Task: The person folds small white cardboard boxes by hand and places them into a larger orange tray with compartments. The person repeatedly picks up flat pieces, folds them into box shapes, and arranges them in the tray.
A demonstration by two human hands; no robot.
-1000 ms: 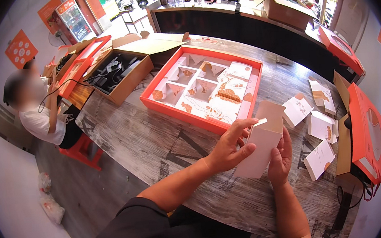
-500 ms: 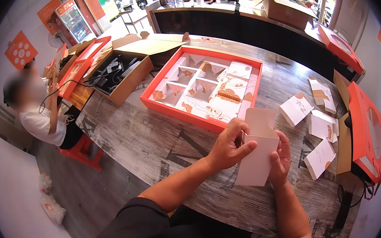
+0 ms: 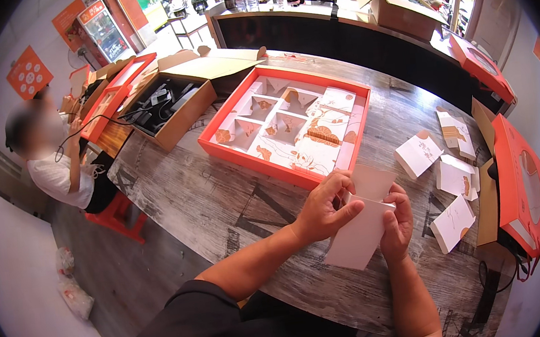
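Between my two hands is a small white carton (image 3: 358, 238), tilted, with its end flap (image 3: 374, 181) standing up at the far side. My left hand (image 3: 327, 207) grips its left edge, thumb across the top near the opening. Along the right edge, my right hand (image 3: 397, 224) holds it with the thumb in front and fingers curled at the flap's corner. Just beyond them lies a large red-rimmed gift box (image 3: 253, 163), its white insert (image 3: 268, 148) printed with orange patterns and divided into several square recesses. Small white cartons (image 3: 418, 154) lie scattered to the right of my hands.
A brown cardboard box (image 3: 178, 122) with black gear and a cable stands at the left. At the right edge, a red box with an oval window (image 3: 524, 189) leans by cardboard. A person (image 3: 55, 160) sits left on a red stool (image 3: 118, 215). Beyond is a black-fronted counter (image 3: 283, 34).
The carton's near end has swung slightly down and left. Its flap is tipped lower, and my right fingers have shifted up to the flap's corner.
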